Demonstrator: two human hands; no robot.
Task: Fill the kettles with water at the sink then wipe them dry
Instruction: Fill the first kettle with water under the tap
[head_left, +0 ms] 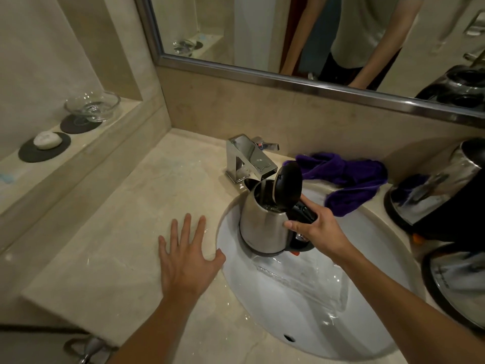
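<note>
Three kettles — one (262,227) in right hand (319,227).

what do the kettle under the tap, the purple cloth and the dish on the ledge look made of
Silver kettle with black lid: likely brushed stainless steel, given its soft metallic sheen; lid and handle look like black plastic. Crumpled purple cloth: fuzzy, limp, probably microfibre. Clear round dish: transparent with bright glints, glass or possibly clear plastic.

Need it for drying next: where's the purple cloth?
The purple cloth lies on the counter behind the sink, right of the faucet.
</note>
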